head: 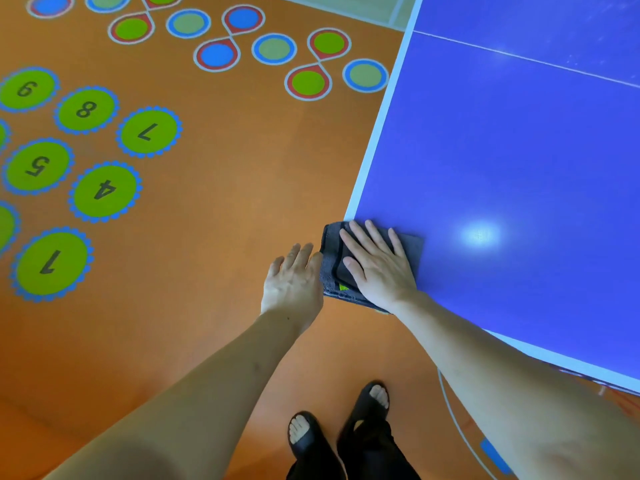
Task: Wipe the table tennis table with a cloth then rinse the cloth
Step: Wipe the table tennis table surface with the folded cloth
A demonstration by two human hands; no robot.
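Grey cloth (346, 268) pressed flat on table (519, 150) corner by right hand (377, 268)

A single wide-angle view from the person's head looks steeply down and forward. The corner of the blue table tennis table with white edge lines (502, 150) fills the right and upper right of the frame, close below the camera. The orange floor painted with numbered green circles (214, 174) takes the left. Both bare forearms reach in from the bottom edge, and black open-toed sandals (311, 441) sit at bottom centre.
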